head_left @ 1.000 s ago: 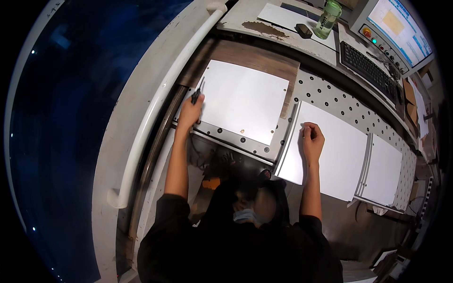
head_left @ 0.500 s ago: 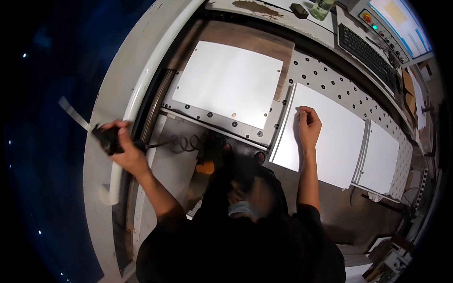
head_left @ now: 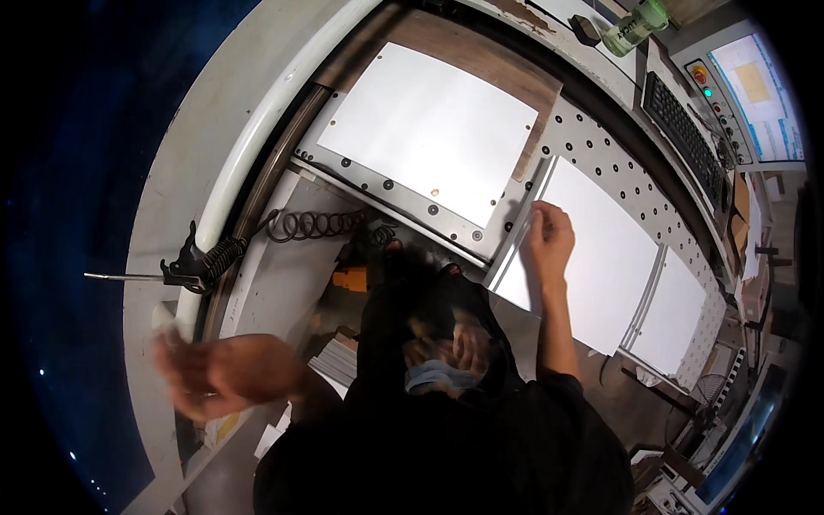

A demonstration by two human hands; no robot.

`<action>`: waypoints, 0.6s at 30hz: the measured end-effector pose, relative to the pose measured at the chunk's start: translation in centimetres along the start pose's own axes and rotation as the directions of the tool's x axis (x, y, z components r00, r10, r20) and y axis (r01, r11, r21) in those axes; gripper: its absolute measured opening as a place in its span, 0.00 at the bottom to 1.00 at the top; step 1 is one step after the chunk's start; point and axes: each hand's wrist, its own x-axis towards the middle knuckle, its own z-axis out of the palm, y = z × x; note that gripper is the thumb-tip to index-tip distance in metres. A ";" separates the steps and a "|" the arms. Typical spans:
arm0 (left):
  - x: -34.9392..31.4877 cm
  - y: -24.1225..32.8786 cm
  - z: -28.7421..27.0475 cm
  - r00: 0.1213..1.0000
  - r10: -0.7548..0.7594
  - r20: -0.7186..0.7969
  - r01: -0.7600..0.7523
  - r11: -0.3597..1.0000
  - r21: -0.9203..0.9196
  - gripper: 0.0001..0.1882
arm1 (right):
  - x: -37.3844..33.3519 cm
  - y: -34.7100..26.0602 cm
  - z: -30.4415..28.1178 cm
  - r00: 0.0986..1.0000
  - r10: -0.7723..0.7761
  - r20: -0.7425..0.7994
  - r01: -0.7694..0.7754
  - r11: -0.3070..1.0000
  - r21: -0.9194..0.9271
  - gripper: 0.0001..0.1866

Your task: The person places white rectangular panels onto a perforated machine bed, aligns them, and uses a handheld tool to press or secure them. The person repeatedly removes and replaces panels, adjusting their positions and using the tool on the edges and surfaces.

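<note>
My right hand (head_left: pixel 551 239) is over the left part of a large white panel (head_left: pixel 601 249), its fingers curled together. Whatever they hold, if anything, is hidden. My left hand (head_left: pixel 232 373) is blurred, low on the left, with its fingers stretched out and nothing visible in them. Above it, a black air blow gun (head_left: pixel 190 264) with a thin metal nozzle sits on the white rail (head_left: pixel 249 163), apart from the hand. A coiled black hose (head_left: pixel 313 225) runs from it. Another white panel (head_left: pixel 429 129) with small holes near its edges lies on the machine bed.
A smaller white panel (head_left: pixel 674 313) lies at the right on the dotted bed. Behind stand a black keyboard (head_left: pixel 684 129), a control screen (head_left: pixel 755 90) and a green bottle (head_left: pixel 633 30). An orange object (head_left: pixel 350 278) is below, near my feet.
My left hand has let go of the air blow gun, which now rests on the rail, and has moved down toward me. My right hand stays over the panel.
</note>
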 end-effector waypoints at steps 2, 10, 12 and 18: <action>-3.2 -0.6 1.2 0.911 -0.049 0.410 0.119 0.982 -0.147 0.19 | -0.2 -1.5 0.9 0.978 -0.191 0.082 0.202 0.966 -0.158 0.12; -18.7 -15.6 14.6 0.386 -0.431 0.815 0.078 0.896 0.437 0.38 | -1.6 -2.3 8.4 0.971 0.005 0.239 0.070 0.949 -0.306 0.36; -20.0 -18.8 16.3 0.297 -0.488 0.821 0.165 0.873 0.459 0.41 | -1.1 -3.0 8.9 0.985 0.046 0.166 0.000 0.965 -0.262 0.37; -21.7 -21.0 20.0 0.314 -0.491 0.812 0.124 0.870 0.478 0.34 | -0.2 -2.5 9.7 0.955 0.292 -0.056 -0.267 0.924 0.273 0.21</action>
